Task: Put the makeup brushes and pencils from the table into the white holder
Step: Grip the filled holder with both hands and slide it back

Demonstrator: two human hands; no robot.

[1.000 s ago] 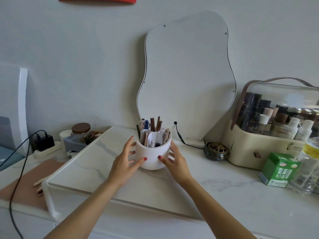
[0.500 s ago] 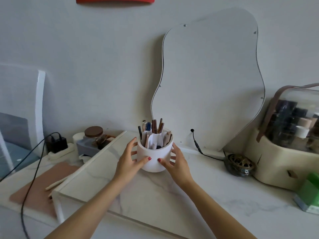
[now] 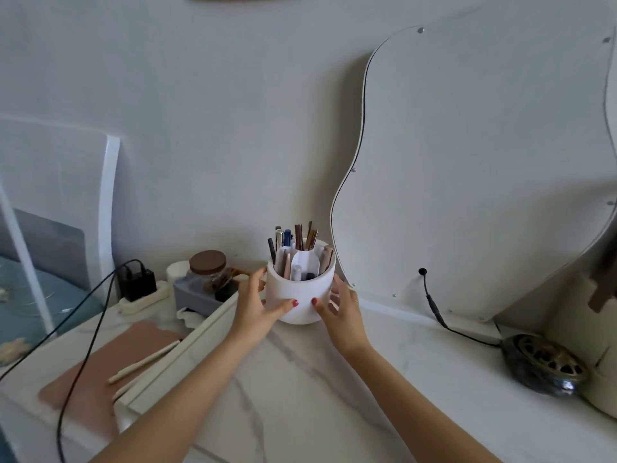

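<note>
Brushes and pencils (image 3: pixel 298 243) stand near-upright in the white holder (image 3: pixel 300 289), tips up, just left of the wavy mirror (image 3: pixel 484 168) on the marble surface (image 3: pixel 317 379). Left hand (image 3: pixel 255 304) and right hand (image 3: pixel 340 307) are clamped on its sides. Filling looks nearly done; next, two loose sticks (image 3: pixel 143 362) left of the holder probably need collecting.

The round white divided holder (image 3: pixel 300 295) is standing upright on the marble-look tabletop, right at the foot of the wavy mirror's left edge. It's got inner compartments, and the brown, black and blue makeup pencils and brushes (image 3: pixel 297 240) are poking up out of them, mostly bunched at the back. Two pale cream pencils (image 3: pixel 143 364) are lying flat on the pinkish mat down to the left, well apart from it.
</note>
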